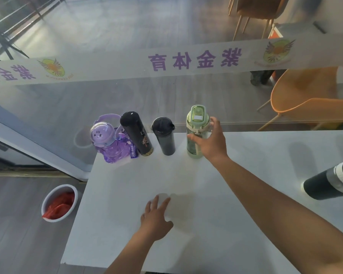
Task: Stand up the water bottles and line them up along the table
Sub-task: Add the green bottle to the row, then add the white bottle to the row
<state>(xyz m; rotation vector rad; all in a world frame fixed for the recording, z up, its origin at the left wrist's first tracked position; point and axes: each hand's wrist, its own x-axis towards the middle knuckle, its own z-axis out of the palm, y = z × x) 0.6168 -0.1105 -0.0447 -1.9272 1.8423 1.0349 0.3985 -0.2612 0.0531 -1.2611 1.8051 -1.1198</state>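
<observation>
Along the far edge of the white table [127,224] stand a purple bunny-lidded bottle [109,142], a tall black flask with a gold pattern [137,134], a short dark tumbler [164,136] and a green bottle [196,131], all upright in a row. My right hand [211,141] is wrapped around the green bottle's right side, thumb across its front. My left hand [156,219] lies flat on the table near me, fingers spread, holding nothing. A black bottle with a silver band [329,181] lies on its side at the right edge.
A glass wall with a frosted banner [186,60] runs just behind the table's far edge. On the floor to the left sits a white bucket [58,203] with red cloth in it. Orange chairs [309,99] stand beyond the glass at the right.
</observation>
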